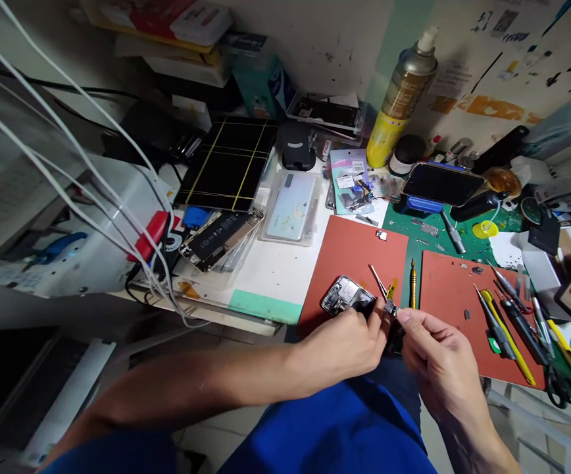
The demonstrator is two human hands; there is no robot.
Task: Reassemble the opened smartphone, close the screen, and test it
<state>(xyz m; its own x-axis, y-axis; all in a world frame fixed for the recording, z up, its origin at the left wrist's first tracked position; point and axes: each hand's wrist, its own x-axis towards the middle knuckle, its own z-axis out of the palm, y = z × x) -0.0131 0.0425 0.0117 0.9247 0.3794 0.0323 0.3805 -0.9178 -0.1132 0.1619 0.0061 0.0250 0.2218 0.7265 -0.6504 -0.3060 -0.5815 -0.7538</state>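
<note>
A small metallic phone part (391, 307) with a yellow film strip (392, 288) at its top is pinched between the fingertips of my right hand (438, 345). The fingers of my left hand (357, 339) are closed against the part's left side. Beyond my left hand lies an opened phone (347, 295) on the reddish-brown mat (359, 250); my fingers cover its lower end. A slim silver tool (377, 279) points up and away just behind the part. On the green strip between the mats rests a gold screwdriver (413, 283).
To the right, a second reddish mat (443, 289) carries tweezers (487, 309), a yellow-handled tool (512, 342) and scissors (560, 387). A spray can (398, 105) and a propped phone (443, 183) stand behind. White cables (102, 171) hang at left, near a boxed phone (291, 205).
</note>
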